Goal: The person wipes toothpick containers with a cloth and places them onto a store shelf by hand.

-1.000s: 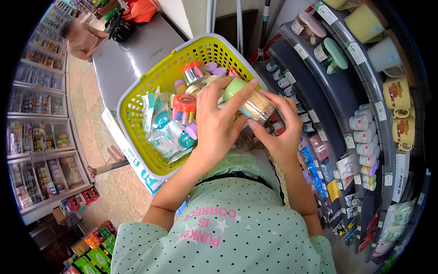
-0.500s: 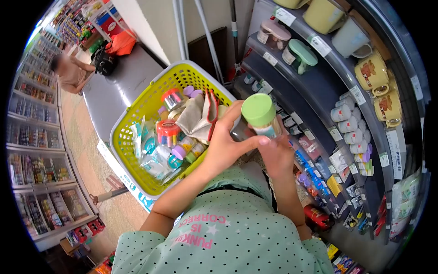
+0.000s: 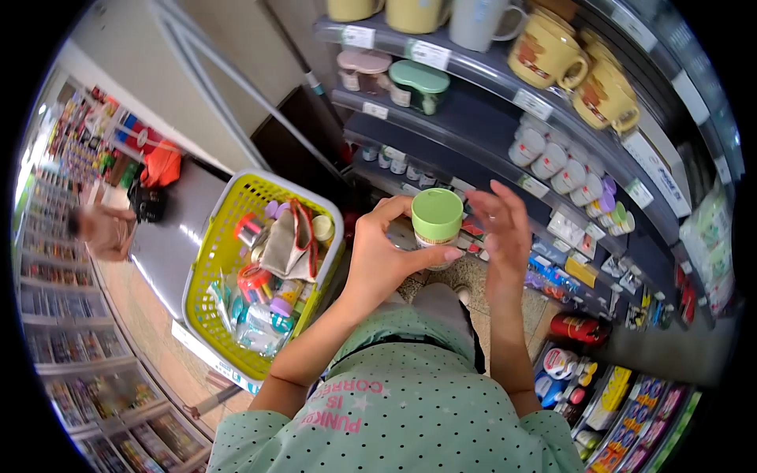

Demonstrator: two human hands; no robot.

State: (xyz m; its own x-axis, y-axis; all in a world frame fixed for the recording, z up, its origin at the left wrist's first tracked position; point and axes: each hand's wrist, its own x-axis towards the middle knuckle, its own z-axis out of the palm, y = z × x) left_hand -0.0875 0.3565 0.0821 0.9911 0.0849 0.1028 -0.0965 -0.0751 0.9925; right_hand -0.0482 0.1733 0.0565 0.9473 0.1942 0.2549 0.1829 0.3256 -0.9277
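A small container with a green lid (image 3: 438,214) is upright in front of my body, and my left hand (image 3: 388,256) is closed round it from the left. Just right of the container, my right hand (image 3: 502,236) is raised with its fingers apart, holding nothing. To the left, a yellow-green basket with a grey rim (image 3: 335,236) holds a beige cloth pouch with red edging (image 3: 290,243), a red-lidded jar (image 3: 255,282), purple-lidded containers and clear plastic packs.
Shelves (image 3: 473,118) on the right carry yellow mugs (image 3: 546,51), lidded boxes and rows of small white-lidded jars (image 3: 528,148). A grey counter (image 3: 169,236) lies left of the basket. Farther left, a person (image 3: 106,229) is beside it. Packaged goods (image 3: 623,418) fill the lower right.
The view has turned toward the shelves, and the basket appears lower in it. My right hand has come away from the green-lidded container and opened; my left hand still holds it.
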